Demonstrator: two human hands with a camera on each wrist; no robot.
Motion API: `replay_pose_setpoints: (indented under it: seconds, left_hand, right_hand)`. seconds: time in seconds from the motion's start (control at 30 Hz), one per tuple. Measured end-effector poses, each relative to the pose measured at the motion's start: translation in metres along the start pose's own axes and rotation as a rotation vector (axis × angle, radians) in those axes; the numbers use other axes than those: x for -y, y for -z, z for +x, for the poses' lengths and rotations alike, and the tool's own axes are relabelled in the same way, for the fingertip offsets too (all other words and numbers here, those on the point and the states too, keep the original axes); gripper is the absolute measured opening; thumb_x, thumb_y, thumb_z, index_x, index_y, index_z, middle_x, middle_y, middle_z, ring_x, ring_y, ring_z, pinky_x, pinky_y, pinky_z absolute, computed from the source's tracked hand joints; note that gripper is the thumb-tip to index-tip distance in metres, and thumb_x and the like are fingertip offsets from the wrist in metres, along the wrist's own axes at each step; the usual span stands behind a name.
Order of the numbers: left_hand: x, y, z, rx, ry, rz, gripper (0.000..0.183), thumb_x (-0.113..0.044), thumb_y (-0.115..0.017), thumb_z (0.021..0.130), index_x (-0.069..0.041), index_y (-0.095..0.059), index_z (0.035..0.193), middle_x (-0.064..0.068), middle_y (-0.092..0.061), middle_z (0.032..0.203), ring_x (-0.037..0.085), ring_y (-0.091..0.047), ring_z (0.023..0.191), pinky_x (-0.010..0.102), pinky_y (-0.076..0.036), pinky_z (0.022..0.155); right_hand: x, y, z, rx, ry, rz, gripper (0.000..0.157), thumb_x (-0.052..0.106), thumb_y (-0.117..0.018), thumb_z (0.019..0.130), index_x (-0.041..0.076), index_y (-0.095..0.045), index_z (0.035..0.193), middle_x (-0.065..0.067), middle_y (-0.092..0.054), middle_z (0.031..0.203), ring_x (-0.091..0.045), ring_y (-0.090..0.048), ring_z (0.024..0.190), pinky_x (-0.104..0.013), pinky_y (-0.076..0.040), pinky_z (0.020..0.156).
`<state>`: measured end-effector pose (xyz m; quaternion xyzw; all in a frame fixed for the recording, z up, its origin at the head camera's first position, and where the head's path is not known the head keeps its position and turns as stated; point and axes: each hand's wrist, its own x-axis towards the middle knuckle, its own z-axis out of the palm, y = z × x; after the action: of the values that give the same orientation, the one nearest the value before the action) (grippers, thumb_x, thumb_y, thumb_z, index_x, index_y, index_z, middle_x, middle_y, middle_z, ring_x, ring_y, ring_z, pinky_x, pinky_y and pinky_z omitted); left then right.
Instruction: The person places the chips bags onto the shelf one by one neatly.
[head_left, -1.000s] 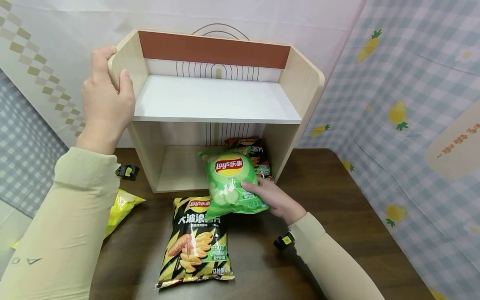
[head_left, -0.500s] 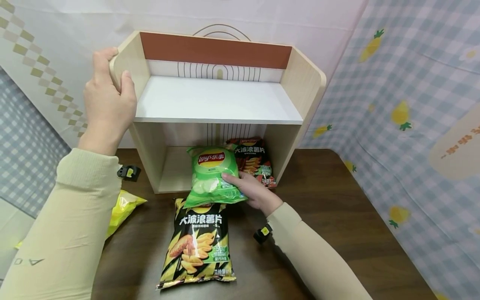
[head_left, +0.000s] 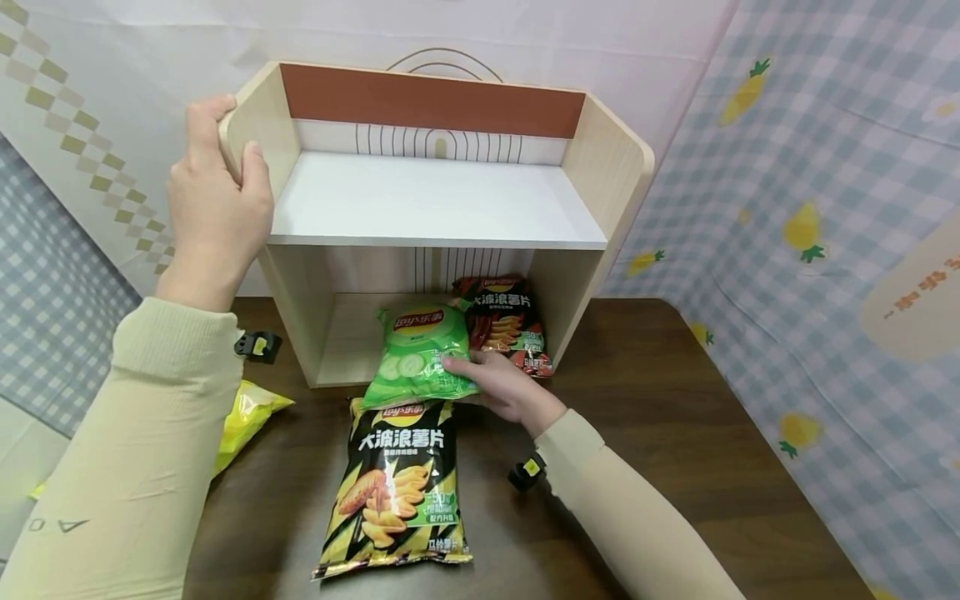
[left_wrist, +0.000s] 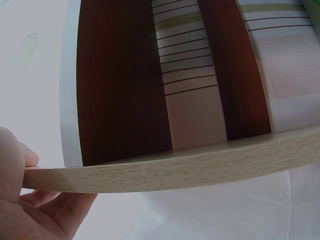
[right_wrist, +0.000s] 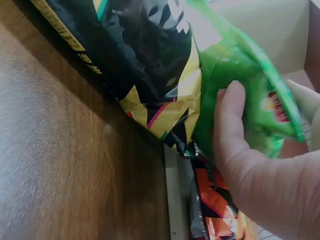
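My right hand (head_left: 510, 387) grips the lower right side of a green Lay's chip bag (head_left: 420, 354), thumb on its front. The bag leans at the opening of the lower compartment of a small wooden shelf (head_left: 435, 243), its bottom edge over the top of a black and yellow chip bag (head_left: 397, 492) on the table. Beside it, against the compartment's right wall, stands a black and red chip bag (head_left: 501, 312). At the upper left, my left hand (head_left: 221, 196) holds the front edge of the shelf's side panel, with thumb inside and fingers outside, as the left wrist view shows.
A yellow bag (head_left: 243, 421) lies on the dark wooden table (head_left: 637, 467), partly behind the left sleeve. Patterned cloth hangs behind the shelf and along the right side. The upper white shelf board (head_left: 442, 196) lies above the compartment.
My right hand has carried the green chip bag leftward, then tilted its top back and down into the compartment, uncovering more of the black and red bag. The left hand keeps its hold.
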<state>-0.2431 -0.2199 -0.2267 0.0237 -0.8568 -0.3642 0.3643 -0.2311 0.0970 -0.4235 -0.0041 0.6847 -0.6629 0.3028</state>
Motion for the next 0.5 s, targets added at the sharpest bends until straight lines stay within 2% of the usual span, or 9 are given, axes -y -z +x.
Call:
replay_pose_setpoints:
  seconds: [0.07, 0.2, 0.33, 0.5]
  left_hand:
    - [0.000, 0.000, 0.000, -0.003, -0.006, 0.001, 0.046, -0.034, -0.040, 0.096, -0.026, -0.036, 0.142, 0.022, -0.058, 0.128, 0.039, -0.060, 0.107, 0.058, -0.047, 0.080]
    - [-0.001, 0.001, 0.000, -0.001, -0.006, -0.001, 0.046, -0.034, -0.040, 0.096, -0.026, -0.036, 0.142, 0.021, -0.057, 0.129, 0.038, -0.059, 0.108, 0.058, -0.048, 0.082]
    - [-0.001, 0.000, 0.000, 0.005, -0.003, -0.004, 0.046, -0.033, -0.040, 0.096, -0.026, -0.035, 0.142, 0.020, -0.057, 0.130, 0.038, -0.059, 0.109, 0.059, -0.048, 0.082]
    - [-0.001, 0.000, 0.000, 0.004, -0.006, -0.003, 0.047, -0.034, -0.039, 0.096, -0.026, -0.035, 0.142, 0.022, -0.057, 0.129, 0.039, -0.059, 0.107, 0.058, -0.048, 0.082]
  right_hand:
    - [0.000, 0.000, -0.005, 0.033, 0.013, 0.033, 0.098, 0.032, -0.072, 0.088, 0.003, -0.005, 0.154, -0.019, -0.023, 0.153, -0.030, -0.049, 0.124, -0.042, -0.049, 0.092]
    - [-0.003, 0.002, -0.014, 0.030, 0.039, 0.017, 0.088, 0.021, -0.068, 0.092, 0.003, -0.008, 0.153, -0.023, -0.039, 0.142, -0.029, -0.061, 0.106, -0.039, -0.053, 0.084]
    - [-0.008, 0.004, -0.017, -0.017, 0.081, -0.051, 0.074, 0.021, -0.066, 0.093, 0.004, -0.022, 0.150, -0.022, -0.058, 0.119, -0.035, -0.065, 0.096, -0.037, -0.055, 0.079]
    - [-0.009, 0.000, -0.015, -0.067, 0.153, -0.110, 0.067, 0.020, -0.065, 0.094, 0.006, -0.027, 0.148, -0.019, -0.060, 0.115, -0.037, -0.065, 0.092, -0.037, -0.056, 0.074]
